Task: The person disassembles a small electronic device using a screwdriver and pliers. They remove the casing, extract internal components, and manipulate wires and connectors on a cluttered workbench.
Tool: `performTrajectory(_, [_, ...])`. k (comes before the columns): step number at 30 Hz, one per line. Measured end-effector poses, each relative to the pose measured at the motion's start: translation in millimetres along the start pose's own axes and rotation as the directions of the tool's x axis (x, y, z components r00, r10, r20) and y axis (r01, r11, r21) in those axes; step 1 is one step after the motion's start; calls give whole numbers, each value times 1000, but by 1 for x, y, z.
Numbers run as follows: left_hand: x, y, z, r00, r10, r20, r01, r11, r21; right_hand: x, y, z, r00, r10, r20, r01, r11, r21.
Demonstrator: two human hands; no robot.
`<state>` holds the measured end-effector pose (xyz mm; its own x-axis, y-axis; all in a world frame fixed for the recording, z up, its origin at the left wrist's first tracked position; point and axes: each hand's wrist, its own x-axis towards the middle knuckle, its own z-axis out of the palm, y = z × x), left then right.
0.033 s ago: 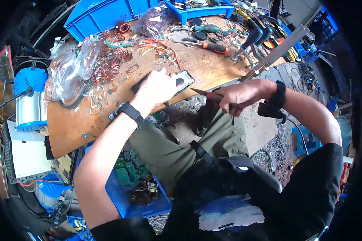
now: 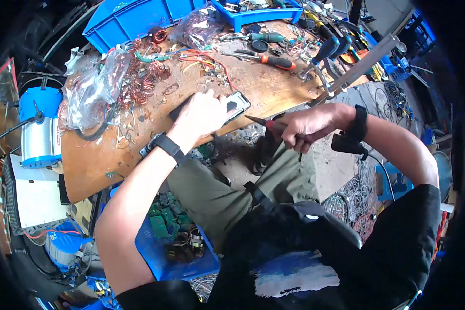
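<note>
Slim dark rectangular device (image 2: 240,103) held on the brown wooden table (image 2: 281,85), one end uncovered

Nearest, below the left forearm (image 2: 139,201), a blue plastic bin (image 2: 191,269) holds green circuit boards (image 2: 163,227). Beyond it, above the olive-green trousers (image 2: 201,181), the right hand (image 2: 312,124) grasps long-nosed pliers (image 2: 259,121) with dark pointed jaws and a touch of red behind them. The jaws look closed together; their tip points toward the device and stands just beside it, not touching.

Next, the left hand (image 2: 204,111) is clasped over the left part of the device, fingers bent across its top, near the edge of the table. The free right end shows a pale framed face with a dark patch; what lies under the palm is hidden.

Judging by that pale end, the device seems partly opened, with the covered part perhaps intact. The pliers are ready in the hand but not working on it, so how much is left cannot be told.

Farther across the table lie tangled reddish copper coils (image 2: 150,75) and a screwdriver with an orange-and-black handle (image 2: 278,62); a large blue plastic crate (image 2: 134,26) stands behind.
</note>
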<state>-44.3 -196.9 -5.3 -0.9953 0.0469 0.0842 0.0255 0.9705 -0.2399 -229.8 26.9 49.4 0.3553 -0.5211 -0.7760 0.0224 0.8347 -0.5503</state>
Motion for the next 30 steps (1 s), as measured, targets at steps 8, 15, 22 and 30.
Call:
performTrajectory(8, [-3,-2,4,1000,28,2,-28,998,53,-4,-18,-7,995,43,94,-61,980,189])
performTrajectory(15, [-3,1,-2,999,-15,48,16,1000,-25,5,-29,-24,976,155,153,-180,970,165])
performTrajectory(22, [-4,2,-4,999,11,-31,-11,1000,11,14,-57,-28,932,305,197,-336,930,148])
performTrajectory(30, [2,-3,4,999,47,-7,-48,995,-83,29,-101,2,895,426,133,-441,890,113])
